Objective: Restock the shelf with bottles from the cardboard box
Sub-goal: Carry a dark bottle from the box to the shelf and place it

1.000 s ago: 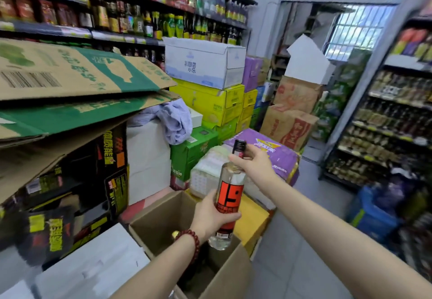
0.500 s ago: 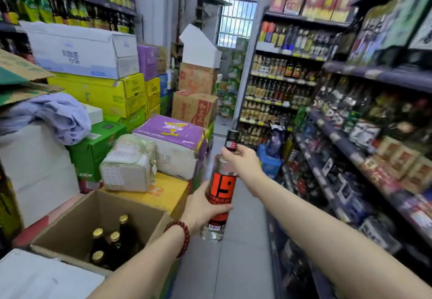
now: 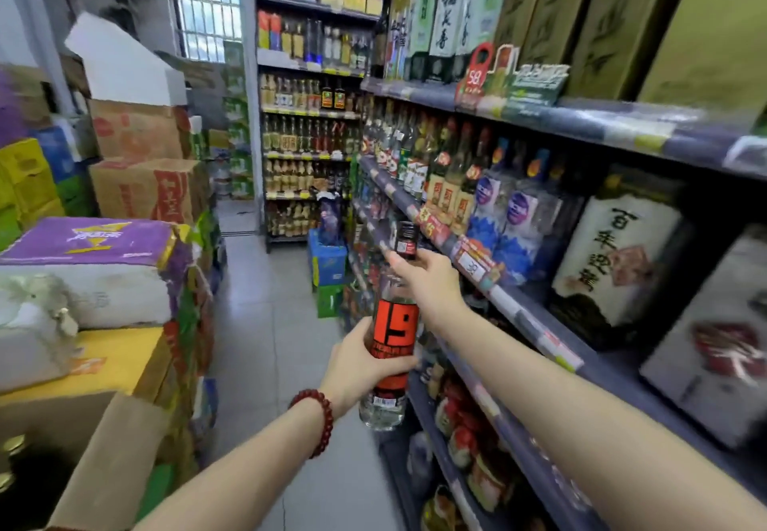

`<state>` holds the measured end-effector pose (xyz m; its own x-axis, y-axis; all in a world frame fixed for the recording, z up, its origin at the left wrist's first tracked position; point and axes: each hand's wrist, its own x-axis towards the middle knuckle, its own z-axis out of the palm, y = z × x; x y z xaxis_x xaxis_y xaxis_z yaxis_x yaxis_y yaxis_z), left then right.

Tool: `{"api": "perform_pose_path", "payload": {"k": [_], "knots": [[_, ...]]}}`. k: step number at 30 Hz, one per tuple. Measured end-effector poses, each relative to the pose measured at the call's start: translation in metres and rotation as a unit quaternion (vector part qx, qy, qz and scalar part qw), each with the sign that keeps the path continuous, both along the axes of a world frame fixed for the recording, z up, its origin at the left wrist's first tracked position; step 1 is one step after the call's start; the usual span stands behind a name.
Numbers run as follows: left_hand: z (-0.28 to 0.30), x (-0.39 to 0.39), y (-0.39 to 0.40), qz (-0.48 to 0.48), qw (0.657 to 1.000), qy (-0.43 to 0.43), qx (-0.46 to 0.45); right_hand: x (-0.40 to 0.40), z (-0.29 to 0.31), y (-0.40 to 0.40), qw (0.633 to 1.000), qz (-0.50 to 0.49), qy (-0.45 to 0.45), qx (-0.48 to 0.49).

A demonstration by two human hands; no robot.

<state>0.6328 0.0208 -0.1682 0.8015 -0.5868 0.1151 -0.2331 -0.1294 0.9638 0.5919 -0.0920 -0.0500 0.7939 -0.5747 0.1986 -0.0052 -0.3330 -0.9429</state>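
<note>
Both hands hold one clear bottle (image 3: 392, 331) upright beside the shelf (image 3: 523, 314): left hand (image 3: 365, 360) fingers wrapped round its label, right hand (image 3: 427, 281) fingers clamped on its neck.

Shop aisle: priced liquor shelves (image 3: 477, 248), stacked stock cartons (image 3: 145, 190).

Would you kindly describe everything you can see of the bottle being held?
The bottle is clear, glass by the look of it, with a dark cap and a red-orange label bearing a large black 19. It is held roughly upright in the aisle beside the shelf. The left hand grips its lower body; the right hand holds its neck below the cap.
</note>
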Motion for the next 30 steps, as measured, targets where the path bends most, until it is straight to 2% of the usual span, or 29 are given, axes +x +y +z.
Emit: {"api": "perform_pose_path", "payload": {"k": [5,8,14,24,30], "knots": [[0.012,-0.05,-0.041,-0.096,0.995,-0.019,-0.009,-0.07,0.012,-0.032,0.992,-0.11,-0.016,-0.053],[0.024,-0.083,-0.053,-0.167,0.986,-0.029,-0.011,-0.115,0.021,-0.04,0.983,-0.175,-0.012,-0.046],[0.031,-0.168,-0.066,-0.287,0.958,-0.019,-0.008,-0.221,0.022,-0.041,0.951,-0.302,-0.011,-0.068],[0.021,-0.32,-0.067,-0.431,0.902,-0.02,0.015,-0.395,0.008,-0.015,0.906,-0.423,-0.011,-0.019],[0.011,-0.411,-0.054,-0.472,0.88,-0.044,0.014,-0.491,-0.003,0.011,0.882,-0.47,-0.002,-0.042]]}}
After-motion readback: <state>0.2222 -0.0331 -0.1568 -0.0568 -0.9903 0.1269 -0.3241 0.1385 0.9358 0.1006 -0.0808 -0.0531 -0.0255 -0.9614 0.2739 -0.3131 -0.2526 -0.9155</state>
